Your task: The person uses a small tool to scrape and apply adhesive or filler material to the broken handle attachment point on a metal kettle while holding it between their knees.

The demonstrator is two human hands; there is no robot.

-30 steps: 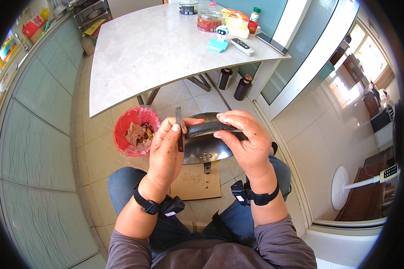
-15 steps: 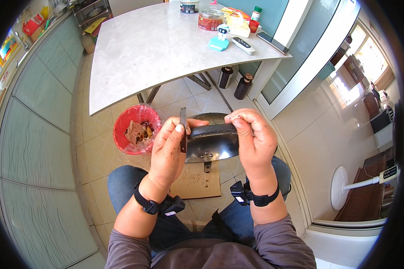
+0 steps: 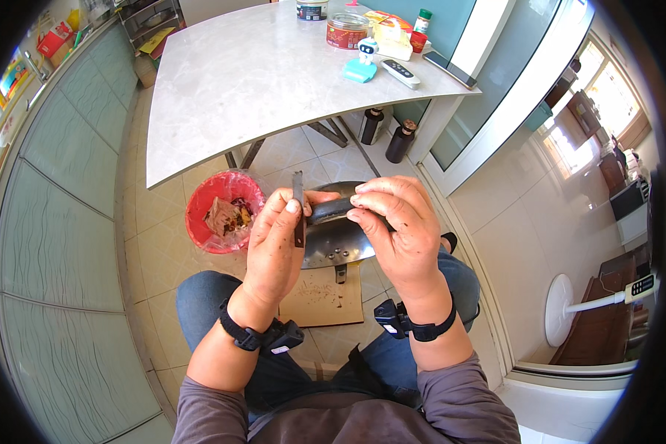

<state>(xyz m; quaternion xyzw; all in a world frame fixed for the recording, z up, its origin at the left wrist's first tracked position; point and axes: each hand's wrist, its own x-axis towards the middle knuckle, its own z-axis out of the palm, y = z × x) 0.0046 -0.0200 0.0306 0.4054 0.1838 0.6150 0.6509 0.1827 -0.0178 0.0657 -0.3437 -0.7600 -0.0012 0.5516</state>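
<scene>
In my closed left hand [image 3: 272,240] a narrow, flat, dark metal strip [image 3: 298,200] stands upright between thumb and fingers. A dark curved bar [image 3: 329,210], perhaps a handle, runs from beside the strip to my right hand [image 3: 403,229], whose thumb and fingers pinch its far end. My left fingertips lie along the bar's near end. Below both hands is a shiny dark metal pan [image 3: 340,244] with several rivets and a short bracket [image 3: 340,274] at its near edge. My fingers hide part of the pan and the bar's ends.
Cardboard [image 3: 320,300] with brown crumbs lies on the floor between my knees. A red lined bin [image 3: 200,214] stands left. Ahead is a pale table [image 3: 237,81] with tins, a remote and a phone. Dark bottles [image 3: 401,140] stand beneath its right side; a sliding glass door is at right.
My right hand has moved left toward my left hand, and less of the dark bar shows between them. The strip has shifted slightly left and up.
</scene>
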